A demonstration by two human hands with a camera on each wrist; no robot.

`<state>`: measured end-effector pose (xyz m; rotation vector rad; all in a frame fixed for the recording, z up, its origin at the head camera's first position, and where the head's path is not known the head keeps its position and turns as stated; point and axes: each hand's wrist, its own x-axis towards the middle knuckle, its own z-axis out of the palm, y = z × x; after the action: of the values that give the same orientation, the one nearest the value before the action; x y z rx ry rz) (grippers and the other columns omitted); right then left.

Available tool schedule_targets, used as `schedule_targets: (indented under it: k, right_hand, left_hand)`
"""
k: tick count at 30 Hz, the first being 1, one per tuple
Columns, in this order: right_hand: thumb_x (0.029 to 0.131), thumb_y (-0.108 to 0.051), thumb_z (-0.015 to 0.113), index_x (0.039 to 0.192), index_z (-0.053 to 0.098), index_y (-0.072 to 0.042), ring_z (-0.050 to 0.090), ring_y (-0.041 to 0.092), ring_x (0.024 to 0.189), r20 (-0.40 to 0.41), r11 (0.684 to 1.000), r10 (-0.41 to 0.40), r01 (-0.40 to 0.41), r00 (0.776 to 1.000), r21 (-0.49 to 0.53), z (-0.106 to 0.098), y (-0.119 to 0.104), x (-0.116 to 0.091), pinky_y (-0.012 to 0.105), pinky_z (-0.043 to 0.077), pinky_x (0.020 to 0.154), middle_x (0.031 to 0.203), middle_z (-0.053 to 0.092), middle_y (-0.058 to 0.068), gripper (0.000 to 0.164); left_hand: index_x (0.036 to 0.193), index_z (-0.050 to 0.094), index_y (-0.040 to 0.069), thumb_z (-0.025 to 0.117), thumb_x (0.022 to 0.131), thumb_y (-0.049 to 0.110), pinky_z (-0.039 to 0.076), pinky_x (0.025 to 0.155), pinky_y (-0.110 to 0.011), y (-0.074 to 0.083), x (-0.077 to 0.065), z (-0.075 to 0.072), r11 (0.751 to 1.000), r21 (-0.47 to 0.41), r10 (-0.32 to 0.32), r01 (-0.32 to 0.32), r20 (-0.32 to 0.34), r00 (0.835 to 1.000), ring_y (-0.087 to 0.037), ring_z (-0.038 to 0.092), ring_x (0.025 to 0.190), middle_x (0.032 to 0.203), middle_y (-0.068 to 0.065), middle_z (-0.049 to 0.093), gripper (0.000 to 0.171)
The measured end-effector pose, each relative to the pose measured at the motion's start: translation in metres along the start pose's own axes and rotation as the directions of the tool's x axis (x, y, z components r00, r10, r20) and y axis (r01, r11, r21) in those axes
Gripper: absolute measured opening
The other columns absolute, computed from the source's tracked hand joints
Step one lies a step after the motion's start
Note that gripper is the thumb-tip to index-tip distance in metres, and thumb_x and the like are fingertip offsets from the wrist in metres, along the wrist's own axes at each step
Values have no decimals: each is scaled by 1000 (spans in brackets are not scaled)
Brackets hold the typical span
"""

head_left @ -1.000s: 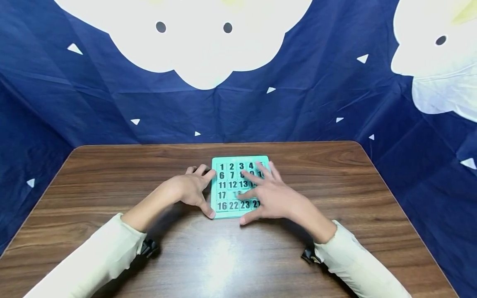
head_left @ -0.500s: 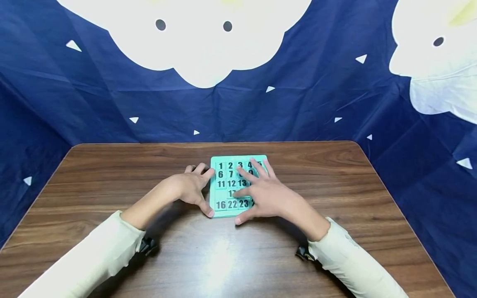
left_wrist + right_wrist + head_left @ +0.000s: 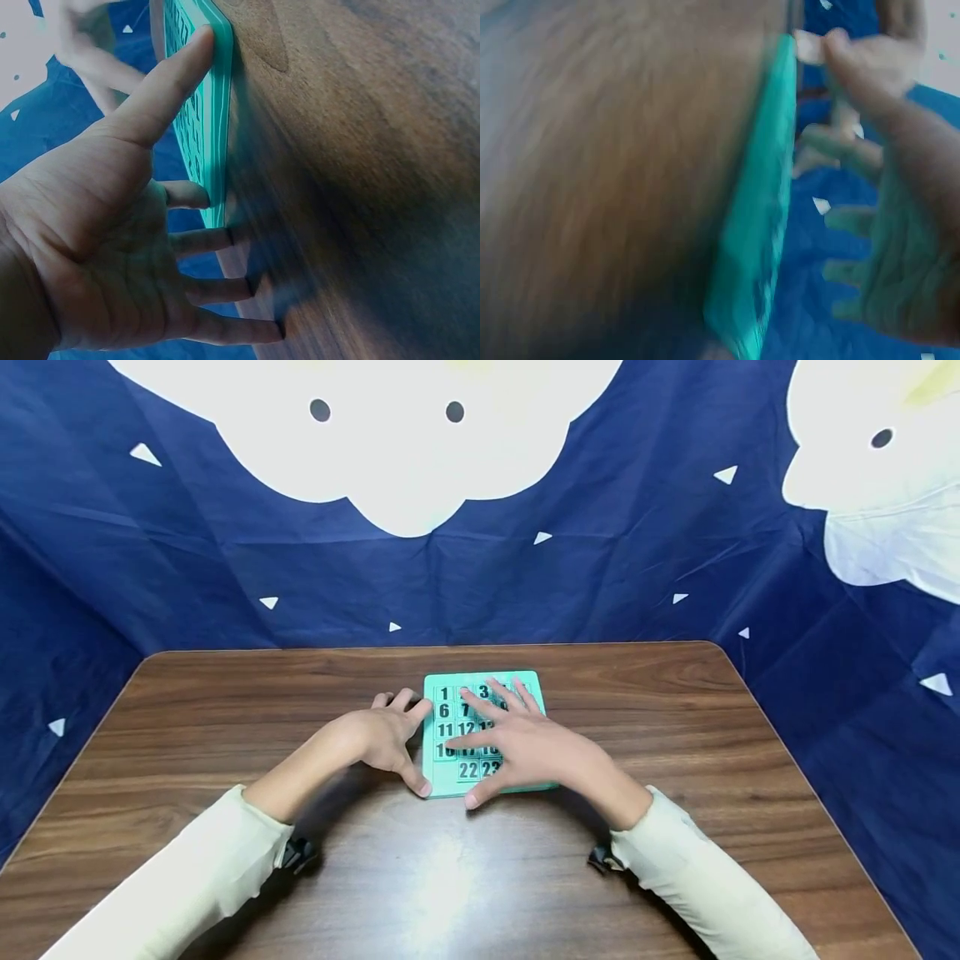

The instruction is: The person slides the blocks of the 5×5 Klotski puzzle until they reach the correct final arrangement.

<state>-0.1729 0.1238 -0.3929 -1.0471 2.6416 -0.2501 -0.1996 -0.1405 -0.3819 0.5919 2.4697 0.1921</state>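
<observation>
A turquoise number slide puzzle (image 3: 430,756) lies flat on the wooden table. My left hand (image 3: 378,739) rests at its left side, thumb at the near corner and index finger on the edge. In the left wrist view the other fingers of the left hand (image 3: 97,240) reach down to the tabletop beside the frame. Spread over the puzzle is my right hand (image 3: 528,747), its index fingertip at the 16 tile (image 3: 441,752) in the fourth row. A vacant slot shows at the near left corner. The right hand covers many tiles on the right. The right wrist view is blurred.
The brown wooden table (image 3: 240,710) has its far edge just beyond the puzzle. A dark blue cloth (image 3: 337,577) with white cloud shapes hangs behind and at the sides. Black wrist cameras sit under both cuffs.
My right hand has moved left across the puzzle. The 17 tile has shifted right, and the 16 tile has gone up from the bottom row into the fourth row. My left hand stays put.
</observation>
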Motion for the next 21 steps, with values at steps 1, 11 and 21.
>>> schedule_targets:
  k: [1, 11, 21]
  right_hand:
    - [86, -83, 81, 158, 66, -44, -2, 52, 177, -10, 1000, 1, -1, 1000, 15, -3, 4, -7, 78, -4, 138, 192, 13, 9, 83]
    - [74, -68, 98, 135, 84, -34, 13, 61, 172, -77, 992, 92, -85, 993, 92, -4, 45, -81, 83, 2, 134, 185, 31, 22, 72]
    - [83, -73, 89, 145, 77, -38, 8, 58, 174, -41, 994, 18, -13, 999, 112, 6, 34, -67, 83, 1, 134, 189, 22, 17, 72]
  left_hand:
    - [148, 42, 19, 100, 78, 65, 50, 114, -71, -1, 0, 0, 1000, -4, 0, 0, -2, 1000, -56, 38, 151, 168, -21, 34, 102]
    - [151, 42, 18, 101, 77, 61, 50, 114, -69, -1, -1, 1, 1000, -24, 0, 0, -17, 1000, -54, 37, 150, 164, -19, 36, 104]
    - [147, 42, 19, 101, 77, 62, 50, 114, -69, 1, -2, 0, 1000, -21, -2, 2, -6, 1000, -55, 36, 150, 163, -19, 36, 100]
